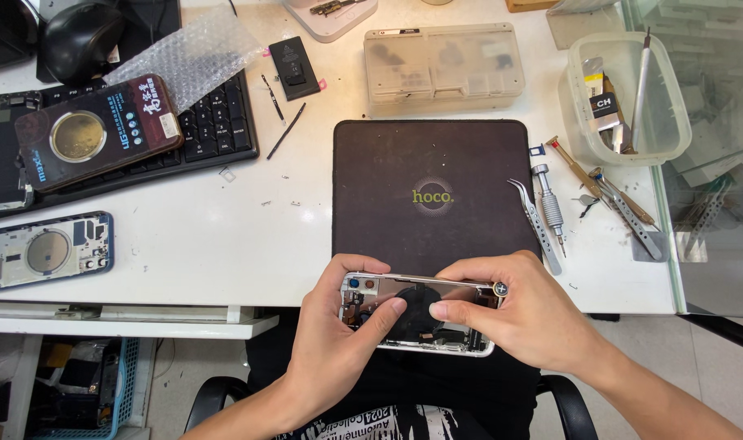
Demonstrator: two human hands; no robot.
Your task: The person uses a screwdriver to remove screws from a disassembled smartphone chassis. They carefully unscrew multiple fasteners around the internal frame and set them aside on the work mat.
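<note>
Both grips, left hand (339, 338) and right hand (518, 314), are pinching an opened phone frame (420, 314) off the desk (225, 236) edge; beyond them a smooth dark mat (433, 163) is lying, curved steel tweezers (534, 224) alongside.

Opened phone housing (420, 314): polished metal rim, glossy; dark matt parts inside. Work mat (433, 187) above the housing: dark, matt, faintly dusty. Desk (225, 236): white, smooth laminate. Tweezers (536, 222) right of the mat: brushed metal. Parts box (443, 65) above the mat: frosted translucent plastic. Bubble wrap (188, 50) upper left of the mat: clear plastic.
</note>
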